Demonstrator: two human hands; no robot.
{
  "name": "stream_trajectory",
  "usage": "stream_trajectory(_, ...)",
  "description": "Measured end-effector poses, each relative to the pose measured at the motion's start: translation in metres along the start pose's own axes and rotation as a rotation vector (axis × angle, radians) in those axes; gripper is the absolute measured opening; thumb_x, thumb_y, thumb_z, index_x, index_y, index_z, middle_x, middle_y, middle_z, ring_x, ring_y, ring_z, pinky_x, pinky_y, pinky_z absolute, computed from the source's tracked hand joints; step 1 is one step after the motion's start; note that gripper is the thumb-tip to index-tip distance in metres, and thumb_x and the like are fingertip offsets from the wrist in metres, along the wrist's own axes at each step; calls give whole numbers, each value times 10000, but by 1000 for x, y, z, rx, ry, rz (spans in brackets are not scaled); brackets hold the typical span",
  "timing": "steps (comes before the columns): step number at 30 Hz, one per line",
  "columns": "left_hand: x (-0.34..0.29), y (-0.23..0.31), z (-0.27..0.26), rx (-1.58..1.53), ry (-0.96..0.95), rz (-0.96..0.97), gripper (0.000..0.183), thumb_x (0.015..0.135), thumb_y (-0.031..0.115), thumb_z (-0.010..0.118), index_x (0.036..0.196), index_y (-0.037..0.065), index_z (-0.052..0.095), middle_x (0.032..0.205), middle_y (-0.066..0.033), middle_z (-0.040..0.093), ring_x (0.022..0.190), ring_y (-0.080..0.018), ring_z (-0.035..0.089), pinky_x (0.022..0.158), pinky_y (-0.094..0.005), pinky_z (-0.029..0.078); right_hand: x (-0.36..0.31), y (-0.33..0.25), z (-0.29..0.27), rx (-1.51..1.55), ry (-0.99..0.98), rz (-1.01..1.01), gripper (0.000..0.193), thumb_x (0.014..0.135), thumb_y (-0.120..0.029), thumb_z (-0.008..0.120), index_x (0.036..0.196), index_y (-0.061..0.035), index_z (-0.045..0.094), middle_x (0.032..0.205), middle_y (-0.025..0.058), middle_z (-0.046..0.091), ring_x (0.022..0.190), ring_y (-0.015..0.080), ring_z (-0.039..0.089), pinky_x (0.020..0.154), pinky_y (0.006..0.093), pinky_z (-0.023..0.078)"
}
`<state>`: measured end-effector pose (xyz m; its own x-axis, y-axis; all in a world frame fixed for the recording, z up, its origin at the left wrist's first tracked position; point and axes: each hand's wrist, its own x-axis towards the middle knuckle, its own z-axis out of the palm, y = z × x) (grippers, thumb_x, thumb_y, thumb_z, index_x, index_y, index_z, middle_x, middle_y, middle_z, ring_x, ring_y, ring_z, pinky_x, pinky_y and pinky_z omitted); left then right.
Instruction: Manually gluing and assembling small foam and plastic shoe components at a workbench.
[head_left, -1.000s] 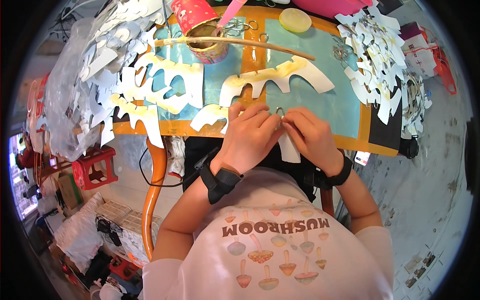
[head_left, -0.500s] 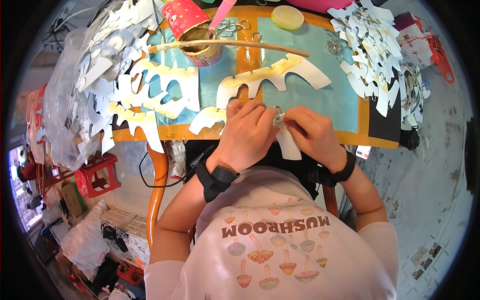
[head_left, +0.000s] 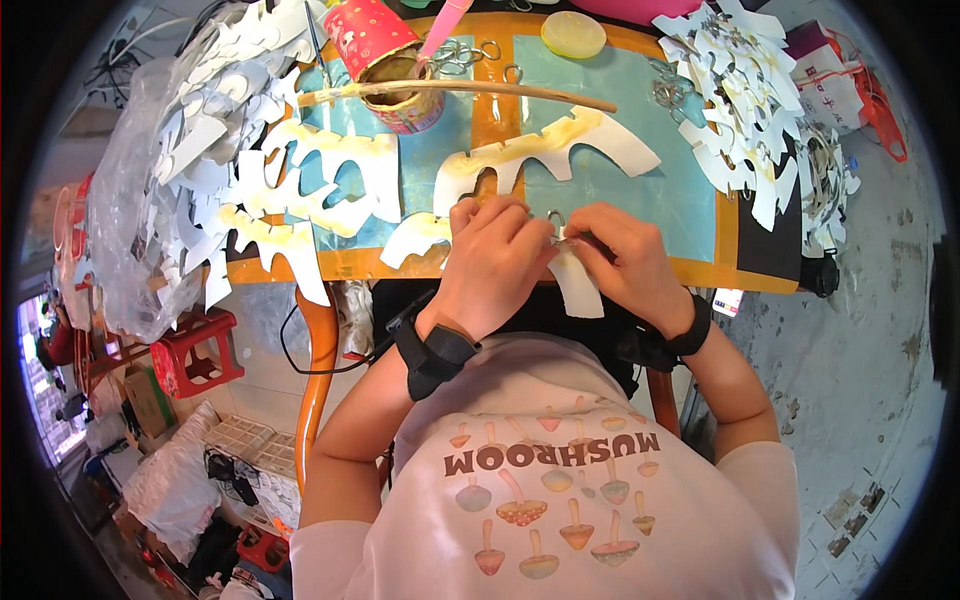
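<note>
A: Pinching a white paper cutout (head_left: pixel 578 282) at the near table edge (head_left: pixel 500 262), both hands on it. Left hand (head_left: pixel 495 255) curled over the top, right hand (head_left: pixel 622 262) gripping the strip's right side, fingertips meeting at a small metal ring (head_left: pixel 553 216).

B: Closed grip on both?

A: Yes, both closed on the cutout. Can't tell if the ring is already through the paper.

B: Tips for the step?

A: I'd judge: keep the strip flat against the table, hold close to the ring so the paper doesn't tear, work with fingertips only.

B: Surroundings?

A: Glue-stained cutout (head_left: pixel 545 160) just beyond the hands, stick (head_left: pixel 470 92) across a red tin (head_left: pixel 385 62), pile of white cutouts (head_left: pixel 745 95) on the right, spare rings (head_left: pixel 462 55) near the tin.
</note>
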<state>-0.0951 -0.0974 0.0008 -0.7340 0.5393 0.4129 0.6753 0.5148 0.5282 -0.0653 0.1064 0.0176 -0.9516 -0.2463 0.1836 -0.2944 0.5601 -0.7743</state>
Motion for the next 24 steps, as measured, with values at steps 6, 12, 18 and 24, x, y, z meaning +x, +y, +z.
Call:
stream_trajectory(6,-5,-3,-3,165,-20,169,186,766,112,701,943,117,646,900,-16,624,1010,-196,610,907,-400,379,-1,7,-1,-18,4,-106,150,840,18,692,971,-19,628,913,137,659,771,352,653,659,387,527)
stream_trajectory(12,-7,-5,-4,359,-47,370,126,792,116,661,914,110,631,891,-27,628,1020,-193,609,871,-373,410,-1,6,-9,-310,-89,-363,178,805,-40,667,980,-19,652,1029,101,672,776,279,654,645,365,537)
stream_trajectory(18,-14,4,-6,494,-129,409,181,819,126,664,992,75,658,1005,-58,667,1125,-204,607,880,-365,394,-9,-2,-19,-549,-240,-407,242,790,-60,642,1026,-12,667,1134,105,678,783,231,650,658,323,546)
stream_trajectory(24,-26,13,-6,490,-183,306,287,846,141,631,1103,19,666,1090,-99,664,1188,-223,585,890,-380,400,-13,16,-20,-240,-43,-260,295,810,28,652,1102,-9,641,1194,144,680,897,296,688,722,354,570)
